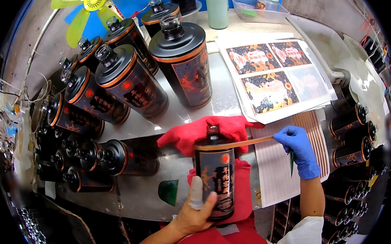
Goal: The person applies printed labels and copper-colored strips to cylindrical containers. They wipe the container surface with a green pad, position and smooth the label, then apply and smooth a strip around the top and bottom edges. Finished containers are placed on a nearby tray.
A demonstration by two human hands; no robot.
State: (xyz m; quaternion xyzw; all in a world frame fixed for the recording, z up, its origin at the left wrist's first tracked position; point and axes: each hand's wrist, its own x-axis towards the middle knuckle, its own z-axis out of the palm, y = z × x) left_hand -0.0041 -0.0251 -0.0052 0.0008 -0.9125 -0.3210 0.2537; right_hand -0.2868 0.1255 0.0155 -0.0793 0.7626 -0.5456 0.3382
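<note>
A black bottle (216, 165) with a decorated label stands tilted in front of me. My left hand (195, 214), one finger wrapped in a pale covering, grips its lower side. My right hand (298, 149), in a blue glove, pinches the free end of a narrow copper-orange strip (255, 142). The strip stretches tight from the bottle's shoulder, where its other end lies against the rim. A thin green pointed piece (292, 162) hangs below the gloved fingers. Behind and under the bottle lies a red cloth (183, 135). A sheet of striped strips (273, 175) lies beneath my right hand.
Several similar bottles (131, 81) crowd the left, standing and lower down. A dark green flat piece (168, 192) lies near the front edge. Printed label sheets (264, 78) are stacked behind. More bottles (351, 151) fill the right side. A green fan (94, 2) is at back left.
</note>
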